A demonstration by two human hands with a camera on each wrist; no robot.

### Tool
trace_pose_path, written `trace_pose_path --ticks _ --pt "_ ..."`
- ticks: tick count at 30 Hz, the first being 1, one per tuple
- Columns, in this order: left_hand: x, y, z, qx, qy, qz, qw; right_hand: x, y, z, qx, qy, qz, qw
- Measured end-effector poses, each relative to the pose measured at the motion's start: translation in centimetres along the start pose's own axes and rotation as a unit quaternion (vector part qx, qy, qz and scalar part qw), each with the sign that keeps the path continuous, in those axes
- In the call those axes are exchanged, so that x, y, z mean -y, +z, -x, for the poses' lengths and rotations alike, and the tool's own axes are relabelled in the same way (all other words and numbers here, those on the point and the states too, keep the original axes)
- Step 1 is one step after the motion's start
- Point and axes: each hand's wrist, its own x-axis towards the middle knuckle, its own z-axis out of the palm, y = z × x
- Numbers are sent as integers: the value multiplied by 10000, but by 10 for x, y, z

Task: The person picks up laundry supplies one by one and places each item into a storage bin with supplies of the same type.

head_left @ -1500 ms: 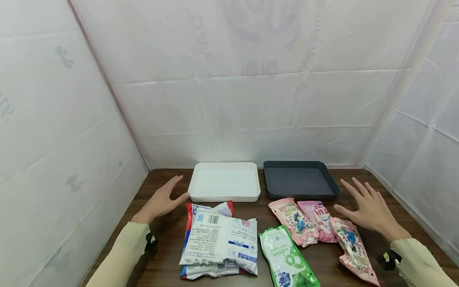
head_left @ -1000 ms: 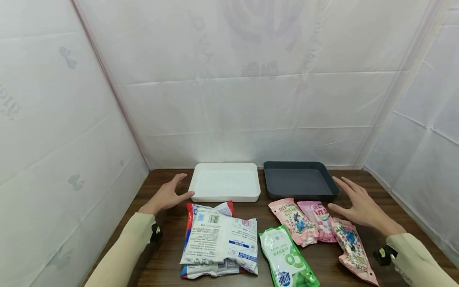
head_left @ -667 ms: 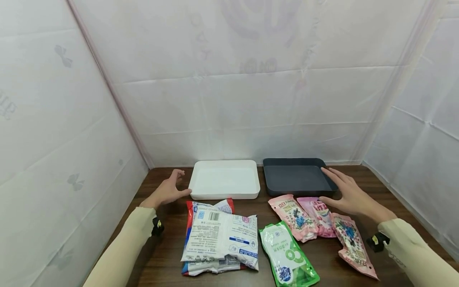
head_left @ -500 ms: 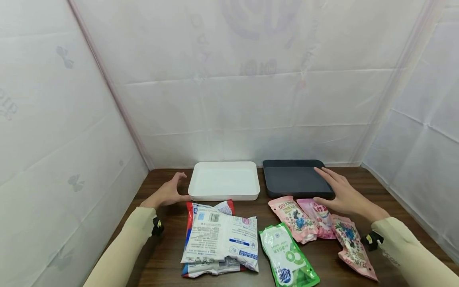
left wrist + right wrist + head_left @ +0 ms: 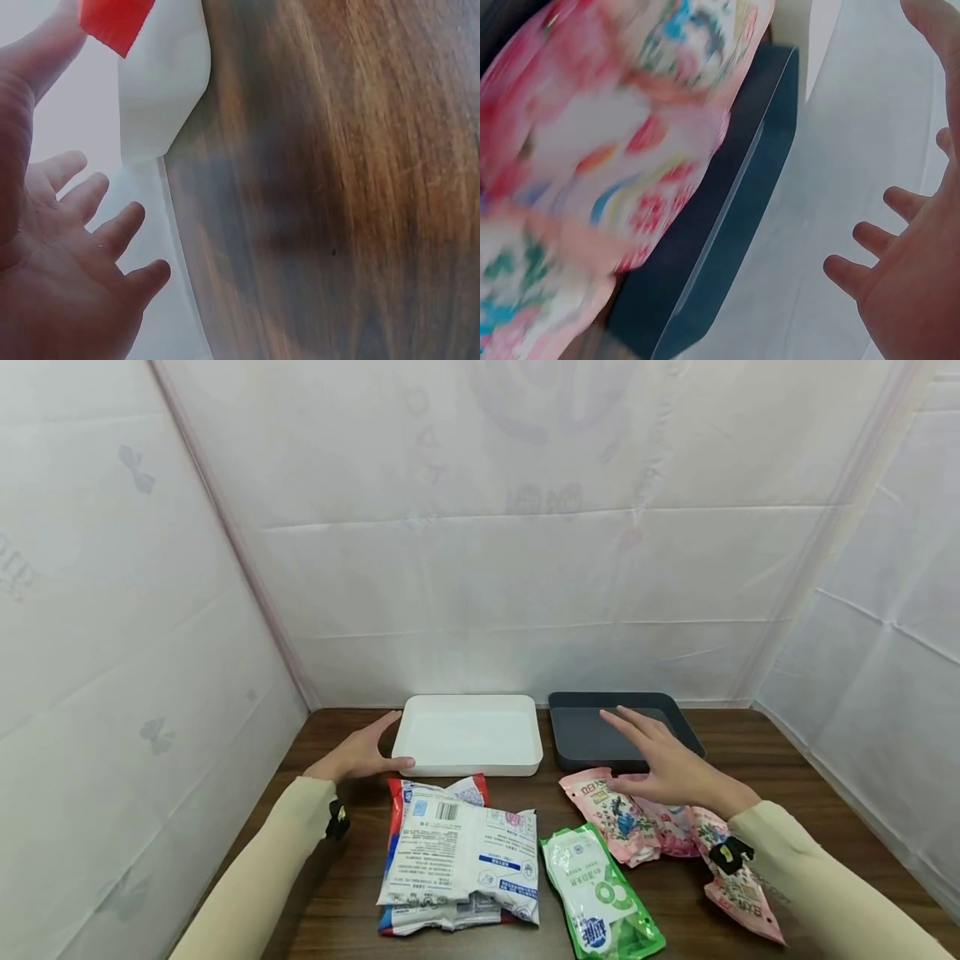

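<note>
Leftward from beyond the dark tray's right side, the right hand [image 5: 663,764] has swung inward, and its fingers now extend over that tray, while the left hand [image 5: 360,756] has shifted only slightly. Both hands have their fingers spread and apart from the thumb, gripping nothing. At the left fingertips is a shallow white rectangular tray with rounded corners [image 5: 468,735]; the left thumb overlaps its near corner, though whether it touches cannot be told. Beneath the right fingers lies a shallow dark grey rectangular tray [image 5: 581,731]. Below the right thumb, a pale pink floral plastic pouch [image 5: 609,814] lies beside a brighter pink plastic pouch [image 5: 675,831]; contact with the hand is unclear. A second pale pink floral plastic pouch [image 5: 742,893] lies partly under the right wrist's black strap-on device [image 5: 731,854]. Farther out, a green-and-white glossy pouch [image 5: 600,889] lies slanted next to a white plastic bag printed in blue [image 5: 465,852], which rests on a red-and-blue-edged bag [image 5: 393,827]. All sit on a dark brown wood-grain table [image 5: 345,902], with white fabric walls [image 5: 525,577] behind.
</note>
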Motion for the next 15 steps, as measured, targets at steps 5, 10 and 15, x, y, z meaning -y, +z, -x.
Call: trace_pose_path --ticks 5,10,15 --pt "-3 3 -2 53 39 -42 10000 19 6 -14 118 -257 -134 9995" --pt "-2 6 -5 90 62 -19 9999 37 13 -23 248 -344 -478 9980" --pt "0 9 -8 93 108 -194 9997 53 23 -32 465 -377 -723 9956"
